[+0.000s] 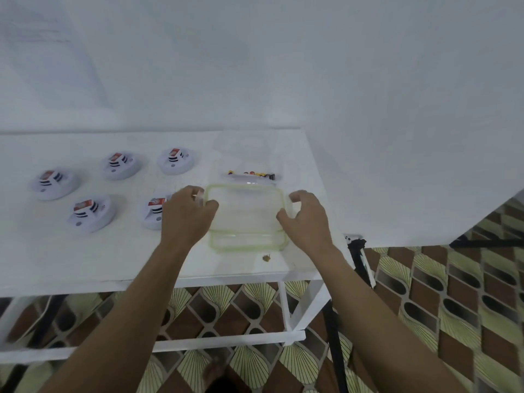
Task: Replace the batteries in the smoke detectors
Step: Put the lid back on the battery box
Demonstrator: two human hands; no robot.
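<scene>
Several white smoke detectors lie on the white table, among them one at the far left, one at the back and one beside my left wrist. Each shows a red-and-white battery on top. A clear lid with a green rim lies flat at the table's right end. My left hand grips its left edge, thumb over the rim. My right hand curls round its right edge, thumb on the rim. Behind the lid stands a clear box with small colourful batteries in it.
A small brown speck lies near the table's front edge. The table's right edge is close to my right hand. A black tripod leg stands just past that edge, over a patterned floor. A white wall rises behind the table.
</scene>
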